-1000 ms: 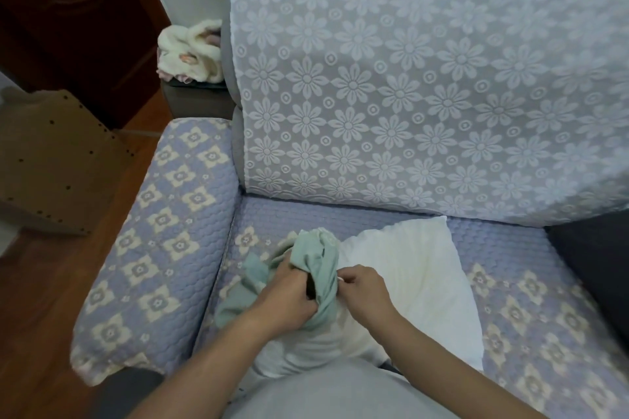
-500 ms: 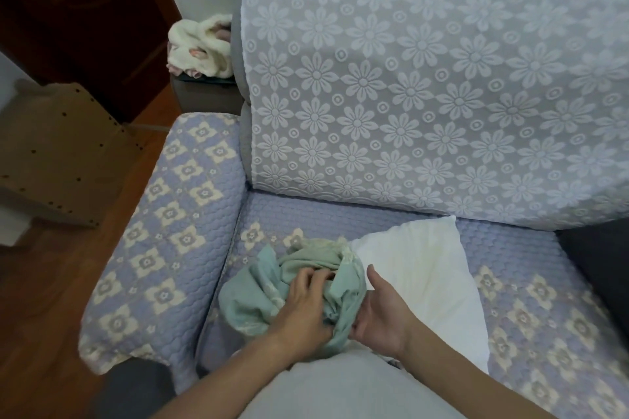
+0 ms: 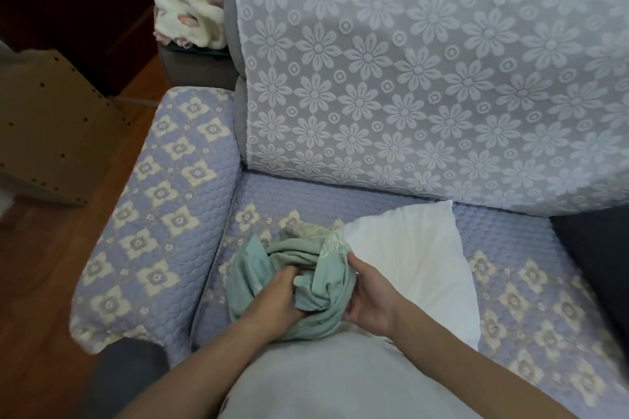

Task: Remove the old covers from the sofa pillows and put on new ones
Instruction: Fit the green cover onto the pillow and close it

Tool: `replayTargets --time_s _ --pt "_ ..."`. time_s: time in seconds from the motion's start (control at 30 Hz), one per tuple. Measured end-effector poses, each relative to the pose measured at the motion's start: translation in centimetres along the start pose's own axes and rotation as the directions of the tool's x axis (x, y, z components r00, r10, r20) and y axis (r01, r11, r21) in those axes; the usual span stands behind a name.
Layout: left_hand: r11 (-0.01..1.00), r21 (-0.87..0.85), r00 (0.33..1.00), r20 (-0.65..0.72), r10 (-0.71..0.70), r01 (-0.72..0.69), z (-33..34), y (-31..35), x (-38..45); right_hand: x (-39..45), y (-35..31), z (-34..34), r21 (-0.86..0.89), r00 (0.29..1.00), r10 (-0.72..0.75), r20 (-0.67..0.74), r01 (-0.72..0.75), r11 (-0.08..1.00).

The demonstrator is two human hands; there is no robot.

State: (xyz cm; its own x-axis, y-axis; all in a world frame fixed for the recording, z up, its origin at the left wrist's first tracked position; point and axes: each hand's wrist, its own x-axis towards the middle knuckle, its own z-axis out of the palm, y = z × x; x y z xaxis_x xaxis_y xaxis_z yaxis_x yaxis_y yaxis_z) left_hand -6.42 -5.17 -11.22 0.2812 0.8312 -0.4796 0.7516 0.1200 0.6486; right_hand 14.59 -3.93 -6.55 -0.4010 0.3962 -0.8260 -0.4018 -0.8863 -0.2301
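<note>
A bare white pillow (image 3: 412,258) lies on the sofa seat, right of centre. A pale green pillow cover (image 3: 306,265) is bunched into a loose wad at the pillow's left corner. My left hand (image 3: 272,303) has its fingers curled into the folds of the green cover from the left. My right hand (image 3: 367,296) cups the wad from the right, thumb on top and fingers underneath. The pillow's near left part is hidden behind the cover and my hands.
The sofa seat (image 3: 531,248) and left armrest (image 3: 160,214) wear a quilted lilac flower cover; a white lace throw (image 3: 425,78) hangs over the backrest. A fluffy cream bundle (image 3: 190,13) sits on a side table. A wooden board (image 3: 51,126) stands on the floor at left.
The green cover went from being held up and pulled between both hands to a lower, gathered wad. My right hand opened from a pinch and now cups it from the right.
</note>
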Motion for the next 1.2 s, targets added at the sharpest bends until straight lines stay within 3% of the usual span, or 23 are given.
replayTargets --time_s 0.13,0.23,0.33,0.43,0.53,0.6,0.7,0.8,0.97,1.03,1.13,1.2 --pt "0.925 0.379 0.994 0.111 0.0 -0.042 0.0 1.6 0.4 0.4 0.0 0.4 -0.204 0.994 -0.048 -0.097 0.027 0.979" --pt "0.906 0.42 0.993 0.119 0.007 -0.057 -0.8 3.5 0.5 0.3 -0.2 0.4 -0.325 0.98 -0.14 -0.138 0.089 0.942" --pt "0.967 0.25 0.999 0.018 0.048 -0.051 -2.8 4.1 -1.0 -0.9 -2.3 0.1 -0.352 0.924 -0.328 -0.196 0.245 0.903" --pt "1.0 -0.017 0.984 -0.176 0.009 -0.012 -5.4 2.1 -3.8 -3.0 -4.0 -0.6 -0.02 0.885 -0.446 -0.131 0.448 0.894" --pt "0.98 -0.188 0.942 -0.335 -0.01 -0.057 -6.2 0.8 -5.1 -4.5 -3.8 -0.4 0.336 0.921 -0.388 0.023 0.358 0.871" --pt "0.969 -0.212 0.941 -0.336 0.048 -0.125 -5.7 1.8 -5.3 -4.8 -3.5 -0.3 0.401 0.956 -0.291 0.041 0.251 0.881" --pt "0.961 -0.138 0.953 -0.225 0.204 -0.238 -5.6 3.4 -6.0 -4.7 -3.3 -0.2 0.438 0.986 -0.141 0.086 0.09 0.894" --pt "0.926 -0.01 0.92 -0.117 0.373 -0.377 -5.7 2.6 -6.5 -4.9 -2.9 0.5 0.306 0.978 -0.04 0.207 -0.026 0.952" --pt "0.852 0.166 0.852 -0.096 0.515 -0.496 -6.0 2.1 -6.9 -4.7 -4.3 2.7 -0.144 0.989 0.041 0.145 -0.02 0.989" --pt "0.881 0.133 0.88 -0.087 0.467 -0.454 -6.1 2.8 -7.0 -4.5 -5.3 3.5 -0.153 0.99 0.054 0.132 -0.034 0.988" --pt "0.91 0.091 0.903 -0.119 0.413 -0.404 -6.0 3.6 -7.1 -3.8 -6.5 2.8 -0.018 0.997 0.01 0.079 -0.009 1.0" --pt "0.89 0.122 0.882 -0.132 0.453 -0.439 -6.0 3.8 -7.3 -3.7 -7.2 1.6 0.007 1.0 -0.006 0.023 0.006 1.0"
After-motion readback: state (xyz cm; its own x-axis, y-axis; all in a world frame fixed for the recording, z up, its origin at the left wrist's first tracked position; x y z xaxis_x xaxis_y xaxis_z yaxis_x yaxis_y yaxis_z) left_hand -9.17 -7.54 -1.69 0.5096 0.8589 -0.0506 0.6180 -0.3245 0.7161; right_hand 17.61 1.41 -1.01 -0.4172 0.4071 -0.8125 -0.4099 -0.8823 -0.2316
